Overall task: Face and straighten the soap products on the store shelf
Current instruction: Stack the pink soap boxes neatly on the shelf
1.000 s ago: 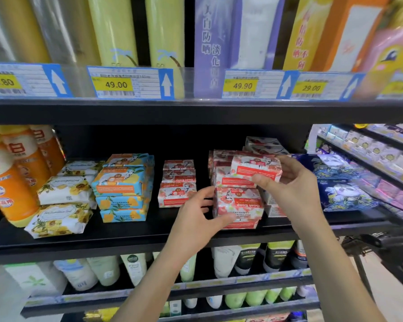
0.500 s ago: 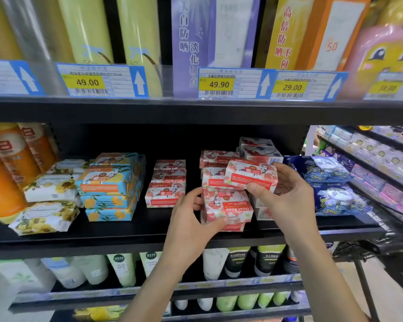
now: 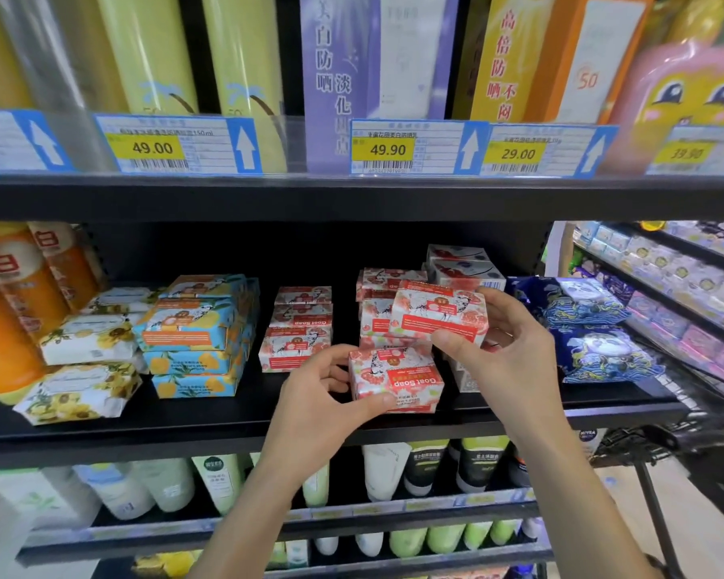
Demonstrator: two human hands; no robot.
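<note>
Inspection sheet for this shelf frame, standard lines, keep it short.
Surface: black shelf, stocked along its width.
Job's things: upper red soap box held off the shelf in front of the red stack; lower red soap box at the shelf front, "Goat Soap" print upside down; second red stack and blue-yellow boxes to the left.
Clutter: floral wrapped soaps and orange bottles at left; blue panda packs at right.
Grippers: left hand grips the lower box; right hand holds the upper box.
Cables: nothing seen.
Surroundings: price tags on the shelf above; tubes on the shelf below; another aisle's shelves at right.
</note>
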